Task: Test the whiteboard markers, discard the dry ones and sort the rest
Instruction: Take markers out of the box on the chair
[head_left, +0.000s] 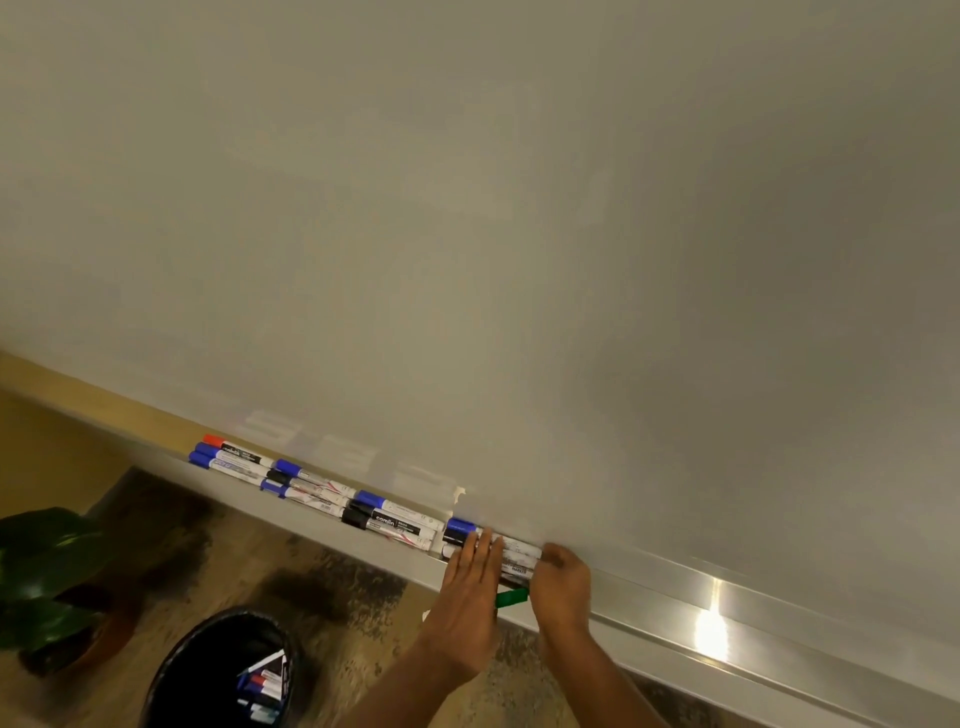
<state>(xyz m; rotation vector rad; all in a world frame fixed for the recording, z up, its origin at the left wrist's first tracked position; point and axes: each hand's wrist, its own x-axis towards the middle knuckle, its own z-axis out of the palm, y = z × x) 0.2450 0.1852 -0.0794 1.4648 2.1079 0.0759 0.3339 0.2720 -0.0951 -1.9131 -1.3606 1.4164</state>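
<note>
Left to right: there's a plant down on the floor, then a black bin with a few discarded markers already in it, so the dud pile seems well underway.

Up on the whiteboard tray, the keepers lie in little groups running from the left end toward the middle. First comes a bunch with a red cap and two blue caps, then a second bunch, and a third bunch of blue and black caps. The last bunch is under the hands. Every marker lies flat with its long axis along the tray, caps toward the tray's left end.

The left hand is flat, fingers straight, pressing on top of the last bunch. The right hand is curled at the butt end of those same markers. I honestly can't tell if it's gripping them or just nudging them square. There's a green piece between the two hands at the tray's front edge, maybe a cap or a marker, and I can't say which hand has it.

To me this reads as the sorting step, tidying the last group. The next move probably means lining up the ends against the third bunch and dealing with that green piece without rolling anything off the front edge.
</note>
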